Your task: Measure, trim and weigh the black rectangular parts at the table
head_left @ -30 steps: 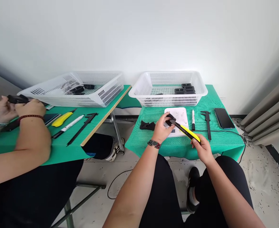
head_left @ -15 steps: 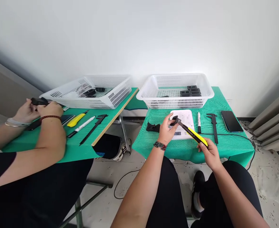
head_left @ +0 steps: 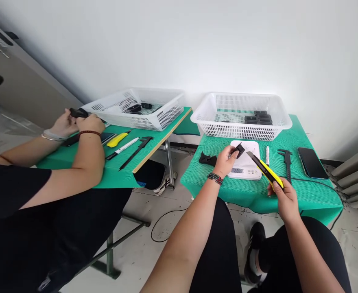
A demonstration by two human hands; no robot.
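My left hand [head_left: 225, 161] is closed on a small black plastic part [head_left: 239, 150], held over the white digital scale [head_left: 245, 172]. In my right hand [head_left: 284, 195] is a yellow utility knife [head_left: 268, 171], its blade bare and pointing up and left. A gap separates the blade tip from the black part. On the green cloth left of the scale lies another dark piece [head_left: 207, 159], partly behind my left hand. A white marker [head_left: 267, 155] and a black caliper [head_left: 287, 162] lie to the right of the scale.
A white basket [head_left: 241, 131] with several black parts stands behind the scale. A phone [head_left: 312, 162] lies at the right, near a black cable. At the left table, a co-worker's hands [head_left: 89, 123] hold a black part beside another basket [head_left: 136, 119], a yellow knife [head_left: 117, 139] and a caliper.
My knife's blade has come away from the black part, leaving a gap. My left hand has turned the part. The whole view has shifted, showing more at the left.
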